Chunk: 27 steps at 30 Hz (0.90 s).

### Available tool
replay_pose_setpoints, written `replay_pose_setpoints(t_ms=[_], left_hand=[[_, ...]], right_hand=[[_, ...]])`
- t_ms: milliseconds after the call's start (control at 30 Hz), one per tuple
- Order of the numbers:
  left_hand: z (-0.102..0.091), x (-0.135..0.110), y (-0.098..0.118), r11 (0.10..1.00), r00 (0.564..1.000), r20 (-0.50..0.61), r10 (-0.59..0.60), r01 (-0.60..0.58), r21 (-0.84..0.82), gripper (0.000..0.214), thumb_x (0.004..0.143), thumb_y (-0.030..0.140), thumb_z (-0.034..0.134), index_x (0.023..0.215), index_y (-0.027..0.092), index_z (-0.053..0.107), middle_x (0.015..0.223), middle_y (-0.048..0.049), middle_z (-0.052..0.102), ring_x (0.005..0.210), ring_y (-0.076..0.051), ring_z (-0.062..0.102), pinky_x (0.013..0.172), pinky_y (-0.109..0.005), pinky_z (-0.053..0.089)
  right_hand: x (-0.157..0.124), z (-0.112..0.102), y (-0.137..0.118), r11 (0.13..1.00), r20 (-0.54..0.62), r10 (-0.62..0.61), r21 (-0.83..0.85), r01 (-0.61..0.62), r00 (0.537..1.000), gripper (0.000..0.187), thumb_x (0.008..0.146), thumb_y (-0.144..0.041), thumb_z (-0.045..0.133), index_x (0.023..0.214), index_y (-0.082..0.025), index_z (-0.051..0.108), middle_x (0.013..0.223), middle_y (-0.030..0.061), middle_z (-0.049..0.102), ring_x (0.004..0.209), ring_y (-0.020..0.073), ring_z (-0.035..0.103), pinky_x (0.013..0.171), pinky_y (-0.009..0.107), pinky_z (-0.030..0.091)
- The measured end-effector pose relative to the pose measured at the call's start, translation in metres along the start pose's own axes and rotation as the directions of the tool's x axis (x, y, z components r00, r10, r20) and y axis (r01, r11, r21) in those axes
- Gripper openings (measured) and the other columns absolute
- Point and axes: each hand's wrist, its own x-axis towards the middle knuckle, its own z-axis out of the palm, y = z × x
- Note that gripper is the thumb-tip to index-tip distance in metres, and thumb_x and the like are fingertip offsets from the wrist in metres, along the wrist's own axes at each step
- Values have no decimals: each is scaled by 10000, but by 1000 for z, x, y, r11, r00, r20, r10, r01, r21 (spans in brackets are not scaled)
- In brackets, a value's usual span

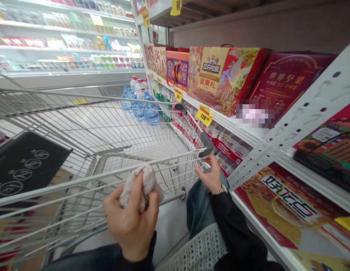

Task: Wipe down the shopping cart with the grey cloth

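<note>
My left hand [132,218] is closed round a crumpled, light grey cloth [145,184] and presses it to the top rail of a metal wire shopping cart [87,171]. Part of the cloth is hidden behind the fingers. At the cart's near right corner, just below its dark plastic corner cap [205,145], my right hand [211,177] grips the wire side with bent fingers. Thumb and forefinger show there; the other fingers are partly hidden. A watch [220,190] is on the right wrist.
Shelves with boxed nut gifts [217,79] run along the right, above wrapped packs [231,146]. Large water bottles [149,109] stand on the floor beyond the cart. A black sign panel [31,163] is at the left, and a lit refrigerated display [64,45] spans the back.
</note>
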Motion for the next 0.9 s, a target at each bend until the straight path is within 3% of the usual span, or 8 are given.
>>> replay_pose_setpoints(t_ms=[200,300,367,500,600,733,800,900], left_hand=[[-16,1,-29,998,995,-96,-24,30,56,674,691,200,796,1343,248,634,1131,-128,594,1064,-309,598,893,-489,547],[-16,0,-33,997,990,-130,-47,54,53,719,678,226,801,1368,295,608,1182,-115,576,1079,-316,589,902,-522,543],[-14,-1,-32,998,992,-119,-30,36,49,724,682,216,796,1377,274,602,1193,-129,566,1087,-319,582,893,-506,545],[-11,-1,-24,999,996,-92,14,-10,45,671,696,191,788,1347,206,629,1170,-155,561,1077,-309,581,893,-464,537],[-3,0,-12,1000,998,-67,7,-6,6,662,713,191,781,1355,216,622,1179,-148,565,1065,-287,583,899,-438,535],[16,4,11,999,1000,15,20,-19,-48,594,764,224,751,1345,219,626,1182,-139,549,1070,-260,576,898,-404,538],[23,7,19,998,998,54,17,-14,-56,550,784,237,737,1325,211,640,1178,-141,540,1085,-260,575,917,-404,534],[25,11,19,998,999,39,20,-18,-56,564,777,229,736,1332,205,636,1173,-145,539,1094,-269,578,940,-419,529]], right_hand=[[8,-2,17,1000,5,-16,-1,16,1000,420,789,-233,688,1191,-224,565,1078,51,666,968,197,661,897,396,591],[15,-5,23,1000,3,-15,-26,15,1000,407,807,-241,676,1197,-218,561,1056,49,665,933,192,664,891,401,590],[18,-10,23,998,0,-17,-53,17,1000,407,820,-253,674,1212,-213,572,1115,75,656,1022,220,646,955,447,563],[11,-14,3,987,-148,-42,-159,18,988,530,842,-256,681,1349,-214,532,1354,144,540,1301,292,495,1131,570,413],[-8,3,-26,984,-281,-67,-175,17,958,482,873,-227,655,1338,-227,530,1291,140,544,1241,279,534,1094,552,455],[-34,47,-57,983,30,-135,-120,138,990,415,905,-239,638,1313,-251,560,1245,119,572,1220,256,565,1069,481,505],[-39,66,-60,981,90,-105,-151,118,990,474,907,-309,663,1358,-230,542,1329,140,528,1263,263,546,1064,461,518],[-35,82,-54,978,78,-72,-192,86,994,445,906,-333,669,1323,-204,577,1251,131,562,1199,250,581,1027,435,542]])
